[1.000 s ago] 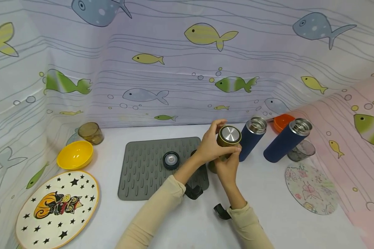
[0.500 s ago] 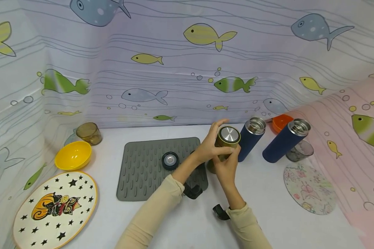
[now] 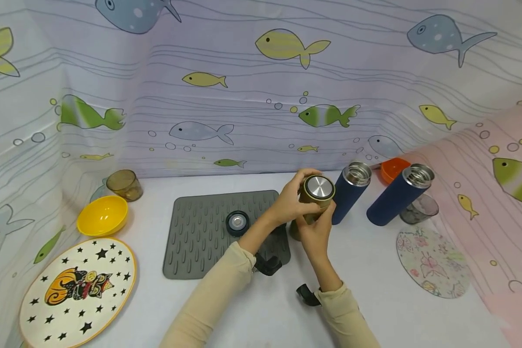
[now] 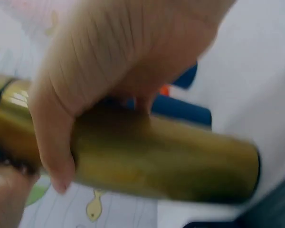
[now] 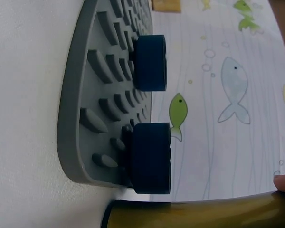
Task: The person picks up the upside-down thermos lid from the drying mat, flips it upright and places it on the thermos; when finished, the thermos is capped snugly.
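An olive-gold thermos bottle (image 3: 316,195) with a brushed silver cap top stands between both hands, tilted a little. My left hand (image 3: 292,199) grips it from the left near the top. In the left wrist view, its thumb (image 4: 57,142) wraps over the gold body close to a dark seam. My right hand (image 3: 317,237) holds the bottle from the front, its fingertips just under the cap. The right wrist view shows the bottle's lower part (image 5: 194,213) beside a grey mat (image 5: 73,142). Two dark blue lids (image 5: 151,159) rest on that mat; one shows whole in the head view.
Two navy bottles (image 3: 350,195) without lids stand right of the hands. An orange bowl (image 3: 391,169), a clear glass (image 3: 419,210) and a floral round mat (image 3: 432,263) lie farther right. Leftward are a yellow bowl (image 3: 103,216), a brown glass (image 3: 125,185) and an oval plate (image 3: 122,290).
My left fingers bend slightly more around the bottle's top. Both hands stay in nearly the same place, and the other things have not moved.
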Action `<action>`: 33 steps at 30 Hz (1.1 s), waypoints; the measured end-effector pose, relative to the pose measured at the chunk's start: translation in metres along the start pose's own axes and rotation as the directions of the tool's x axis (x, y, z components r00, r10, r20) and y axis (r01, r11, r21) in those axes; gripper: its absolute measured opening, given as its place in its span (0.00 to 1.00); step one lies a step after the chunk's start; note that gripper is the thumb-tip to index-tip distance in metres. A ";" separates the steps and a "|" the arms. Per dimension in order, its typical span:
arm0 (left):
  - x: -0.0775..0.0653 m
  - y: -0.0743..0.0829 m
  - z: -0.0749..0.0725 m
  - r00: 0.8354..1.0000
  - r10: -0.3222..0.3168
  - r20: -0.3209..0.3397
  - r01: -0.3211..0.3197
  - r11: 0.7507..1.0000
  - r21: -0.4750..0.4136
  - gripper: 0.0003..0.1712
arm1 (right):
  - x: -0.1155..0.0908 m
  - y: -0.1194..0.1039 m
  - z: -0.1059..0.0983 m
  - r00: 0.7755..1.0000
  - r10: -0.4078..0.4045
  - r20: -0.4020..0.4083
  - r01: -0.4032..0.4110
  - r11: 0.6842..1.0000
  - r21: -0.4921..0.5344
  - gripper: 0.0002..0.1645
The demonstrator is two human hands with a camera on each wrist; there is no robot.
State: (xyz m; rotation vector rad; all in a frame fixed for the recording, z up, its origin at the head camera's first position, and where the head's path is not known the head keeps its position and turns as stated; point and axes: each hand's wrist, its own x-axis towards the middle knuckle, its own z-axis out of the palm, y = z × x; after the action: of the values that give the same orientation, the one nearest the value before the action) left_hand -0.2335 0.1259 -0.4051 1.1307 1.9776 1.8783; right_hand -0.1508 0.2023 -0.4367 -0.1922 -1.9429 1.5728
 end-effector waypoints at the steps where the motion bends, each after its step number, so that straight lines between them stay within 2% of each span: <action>1: 0.000 0.000 0.000 1.000 0.003 0.005 -0.003 1.000 -0.010 0.43 | 0.000 0.000 0.000 1.000 0.000 0.003 0.000 1.000 0.007 0.40; 5: 0.002 0.002 0.002 1.000 0.006 -0.019 -0.005 0.997 0.079 0.45 | 0.000 0.001 0.000 1.000 -0.013 0.000 0.013 1.000 0.015 0.39; 10: 0.003 0.003 0.004 1.000 0.004 0.000 -0.004 1.000 0.012 0.49 | 0.000 0.001 -0.001 1.000 -0.012 0.013 0.012 1.000 0.011 0.40; 14: 0.003 0.002 0.007 0.999 -0.013 -0.034 0.017 0.994 0.109 0.50 | 0.000 0.001 -0.001 1.000 -0.010 0.021 0.010 1.000 0.009 0.38; 17: 0.005 -0.001 0.004 1.000 -0.022 0.020 0.023 0.999 -0.040 0.47 | 0.000 0.001 -0.001 1.000 0.012 0.018 -0.013 1.000 0.015 0.38; 18: 0.005 -0.001 0.003 0.998 -0.040 0.038 0.043 0.996 -0.078 0.48 | 0.000 0.001 -0.001 1.000 0.017 0.017 -0.018 1.000 0.011 0.38; 20: 0.004 -0.001 0.000 0.996 -0.069 0.060 0.074 0.993 -0.093 0.52 | 0.000 0.001 -0.001 1.000 0.017 0.013 -0.017 1.000 0.010 0.38; 23: 0.003 0.001 0.002 0.997 -0.076 0.026 0.076 0.997 -0.012 0.52 | 0.000 0.002 -0.001 1.000 0.005 0.017 -0.006 1.000 0.016 0.37; 25: 0.003 0.000 0.002 0.998 -0.050 0.022 0.051 0.997 -0.061 0.47 | 0.000 0.002 -0.001 1.000 0.002 0.019 -0.002 1.000 0.027 0.38; 26: 0.003 -0.001 0.002 0.999 -0.041 0.033 0.044 0.993 -0.111 0.46 | 0.000 0.002 0.000 1.000 0.007 0.021 -0.008 0.999 0.031 0.39; 27: 0.003 -0.001 0.002 0.999 -0.039 0.037 0.043 0.992 -0.122 0.47 | 0.000 0.001 0.000 1.000 0.004 0.019 -0.005 1.000 0.028 0.39; 29: 0.003 -0.002 0.002 0.999 -0.044 0.029 0.047 0.996 -0.082 0.47 | 0.000 0.001 0.000 1.000 0.007 0.018 -0.008 1.000 0.029 0.39; 31: 0.003 -0.003 0.002 0.998 -0.052 0.020 0.052 0.999 -0.004 0.47 | -0.001 0.000 0.000 1.000 0.010 0.016 -0.011 1.000 0.028 0.38; 33: 0.003 -0.004 0.001 0.998 -0.055 0.027 0.055 0.998 0.000 0.46 | -0.002 0.000 0.001 1.000 0.012 0.021 -0.012 1.000 0.028 0.40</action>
State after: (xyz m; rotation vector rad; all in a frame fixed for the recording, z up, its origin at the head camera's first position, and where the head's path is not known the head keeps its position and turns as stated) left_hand -0.2362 0.1292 -0.4081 1.0836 1.9726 1.8271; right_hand -0.1500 0.2009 -0.4373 -0.1770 -1.9375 1.6153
